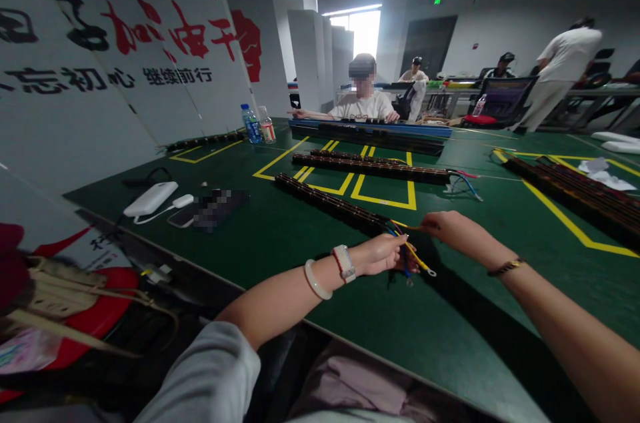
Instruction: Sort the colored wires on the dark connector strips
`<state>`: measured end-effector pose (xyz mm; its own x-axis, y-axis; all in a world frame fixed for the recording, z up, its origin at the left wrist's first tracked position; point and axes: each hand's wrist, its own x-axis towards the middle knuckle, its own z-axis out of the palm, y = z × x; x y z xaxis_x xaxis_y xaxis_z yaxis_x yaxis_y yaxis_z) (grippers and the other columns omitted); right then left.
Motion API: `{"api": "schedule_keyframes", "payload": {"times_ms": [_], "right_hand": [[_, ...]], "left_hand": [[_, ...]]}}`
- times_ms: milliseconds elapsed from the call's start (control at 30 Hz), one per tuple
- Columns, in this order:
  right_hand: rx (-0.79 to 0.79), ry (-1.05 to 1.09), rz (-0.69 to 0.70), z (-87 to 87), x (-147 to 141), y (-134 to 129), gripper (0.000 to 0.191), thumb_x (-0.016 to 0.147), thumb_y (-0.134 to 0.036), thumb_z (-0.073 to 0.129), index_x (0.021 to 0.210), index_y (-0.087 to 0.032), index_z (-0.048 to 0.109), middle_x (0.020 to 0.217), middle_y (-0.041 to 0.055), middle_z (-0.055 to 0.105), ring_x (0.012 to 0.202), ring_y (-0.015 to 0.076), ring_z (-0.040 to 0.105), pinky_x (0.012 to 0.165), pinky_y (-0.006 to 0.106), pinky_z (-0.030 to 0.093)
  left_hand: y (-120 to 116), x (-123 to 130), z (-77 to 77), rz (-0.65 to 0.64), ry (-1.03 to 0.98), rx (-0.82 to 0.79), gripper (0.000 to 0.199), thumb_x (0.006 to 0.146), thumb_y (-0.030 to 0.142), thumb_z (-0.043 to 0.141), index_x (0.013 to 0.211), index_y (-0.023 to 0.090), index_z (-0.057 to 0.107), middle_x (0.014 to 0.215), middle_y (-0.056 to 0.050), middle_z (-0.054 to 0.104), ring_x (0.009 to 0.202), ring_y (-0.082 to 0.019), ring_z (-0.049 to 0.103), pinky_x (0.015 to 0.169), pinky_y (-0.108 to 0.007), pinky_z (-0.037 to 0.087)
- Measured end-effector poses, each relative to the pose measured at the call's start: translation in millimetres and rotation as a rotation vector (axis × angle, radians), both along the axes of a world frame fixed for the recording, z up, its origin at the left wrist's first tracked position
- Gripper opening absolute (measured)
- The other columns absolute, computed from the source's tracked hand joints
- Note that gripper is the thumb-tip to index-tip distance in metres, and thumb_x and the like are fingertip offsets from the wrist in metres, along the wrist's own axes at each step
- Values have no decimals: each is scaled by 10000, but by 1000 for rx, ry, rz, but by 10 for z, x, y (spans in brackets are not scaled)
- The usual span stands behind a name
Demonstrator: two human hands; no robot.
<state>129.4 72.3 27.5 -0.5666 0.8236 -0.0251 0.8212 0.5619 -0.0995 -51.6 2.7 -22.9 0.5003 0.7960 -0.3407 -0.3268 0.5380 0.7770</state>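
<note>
A long, dark wiring harness [330, 201] lies slantwise on the green table, with light bands along it. Colored cables come out of its near end. My left hand [383, 255] is closed around these cables. A yellow cable [417, 259] with a ring terminal [431, 272] sticks out past the fingers, and a blue cable [407, 271] hangs below. To the right, my right hand [447, 226] is pinched on a thin brownish strand [416, 229] beside the harness end. Its exact kind is too small to tell.
Another dark harness [370, 167] with loose cable ends lies behind, and more bundles [575, 196] at right. Phones [213, 209], a white power bank [150, 199] and bottles [251, 124] stand at left. A co-worker [365, 99] sits across the table behind a blue rail [370, 129].
</note>
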Motion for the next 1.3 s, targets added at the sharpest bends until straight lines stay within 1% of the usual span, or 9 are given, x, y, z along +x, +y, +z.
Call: {"api": "schedule_keyframes", "payload": {"times_ms": [167, 367, 500, 633, 833, 900, 1000, 1133, 1300], "right_hand": [[237, -43, -57, -192, -94, 154, 253, 906, -301, 481, 939, -171, 695, 849, 108, 705, 792, 213, 649, 627, 256, 409], [282, -17, 33, -236, -61, 92, 232, 891, -296, 511, 908, -184, 714, 843, 114, 686, 811, 231, 623, 703, 299, 436], [131, 130, 161, -72, -2, -71, 242, 846, -239, 547, 1043, -165, 665, 979, 110, 652, 879, 215, 600, 782, 306, 453], [-120, 213, 436, 97, -5, -219, 404, 777, -244, 621, 1180, -233, 597, 1098, 73, 598, 999, 217, 543, 882, 350, 428], [-223, 328, 572, 86, -14, -150, 275, 852, -436, 565, 990, -246, 708, 1075, 70, 615, 1025, 214, 550, 951, 378, 394], [-260, 438, 562, 61, 5, -93, 326, 865, -472, 534, 999, -225, 700, 1105, 77, 623, 1046, 212, 558, 950, 354, 411], [-239, 562, 411, 17, 23, -34, 390, 903, -491, 450, 1022, -197, 677, 1090, 90, 653, 1019, 221, 585, 912, 349, 441], [-129, 557, 233, -36, -49, -2, 418, 942, -475, 350, 973, -173, 638, 964, 87, 681, 866, 211, 618, 773, 314, 469], [96, 393, 225, 63, -346, -14, 313, 967, -349, 341, 868, -178, 584, 808, 61, 659, 718, 170, 591, 653, 249, 409]], "left_hand": [[66, -49, 17, -75, 59, -67, 358, 986, 278, 293, 764, 115, 521, 549, 6, 537, 468, -90, 562, 475, -173, 410], [78, -85, 62, -76, 48, -91, 356, 987, 283, 289, 763, 120, 514, 566, 5, 523, 464, -78, 527, 466, -167, 381], [71, -80, 62, -75, 36, -61, 350, 985, 265, 293, 782, 109, 532, 574, -5, 532, 478, -86, 528, 465, -176, 380], [73, -64, 36, -48, 30, -27, 321, 972, 171, 278, 760, 118, 513, 564, 1, 524, 466, -82, 514, 502, -189, 412], [75, -77, 50, -70, 27, -24, 355, 986, 282, 252, 813, 131, 523, 584, -9, 541, 484, -107, 534, 519, -214, 419], [78, -94, 70, -103, 7, -42, 454, 987, 379, 200, 846, 120, 546, 590, -22, 554, 497, -118, 543, 540, -231, 429], [85, -117, 88, -141, -43, -83, 595, 968, 461, 140, 902, 71, 585, 600, -54, 579, 527, -139, 561, 560, -248, 429], [76, -109, 75, -105, -66, -134, 500, 950, 320, 182, 918, 39, 594, 637, -86, 615, 568, -165, 598, 575, -263, 424], [30, -44, 28, -42, 11, -30, 301, 921, 118, 288, 853, 72, 577, 673, -83, 650, 576, -143, 616, 603, -262, 436]]}}
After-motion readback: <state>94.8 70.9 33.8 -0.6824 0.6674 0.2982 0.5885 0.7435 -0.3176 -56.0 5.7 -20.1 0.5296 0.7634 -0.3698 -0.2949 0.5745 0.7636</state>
